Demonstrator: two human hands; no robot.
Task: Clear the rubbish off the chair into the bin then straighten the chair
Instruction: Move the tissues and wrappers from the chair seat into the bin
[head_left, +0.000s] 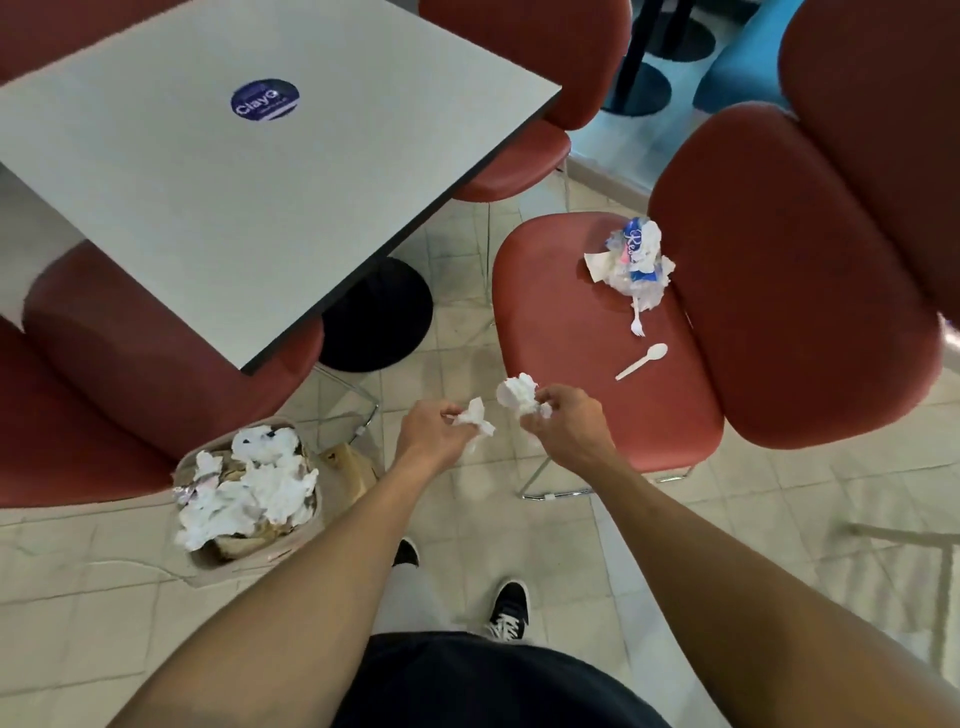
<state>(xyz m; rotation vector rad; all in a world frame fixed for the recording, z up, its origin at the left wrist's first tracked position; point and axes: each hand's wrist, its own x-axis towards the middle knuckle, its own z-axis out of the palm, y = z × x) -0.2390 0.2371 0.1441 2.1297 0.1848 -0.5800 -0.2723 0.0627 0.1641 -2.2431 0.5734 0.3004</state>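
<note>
**Me:** Two crumpled white tissues, one in each of my hands. My left hand (434, 434) pinches the smaller tissue (475, 418) between curled fingers; my right hand (569, 423) pinches the larger tissue (519, 395) the same way. Both arms reach forward and down, hands close together, just off the front edge of the red chair (587, 322) and above the tiled floor (467, 499).

**Listener:** What can't you make out?

**Me:** My fingertips are tucked behind the paper, so how they lie is hidden. The chair's backrest runs out of the right side, and its legs are mostly covered by the seat.

**Listener:** What is left on the seat?

**Me:** A white plastic spoon (641, 361) lying alone near the middle, and towards the back a heap of clear wrapper and paper (636, 265) with a white plastic fork (636, 319) sticking out from under it. The wrapper has blue and pink print starting "Re"; the rest is crumpled.

**Listener:** And the bin?

**Me:** The bin (249, 488) stands on the floor to my left, beside the grey table (260, 171), heaped with white tissue. A round blue sticker (265, 100) on the tabletop reads "Clayo".
</note>
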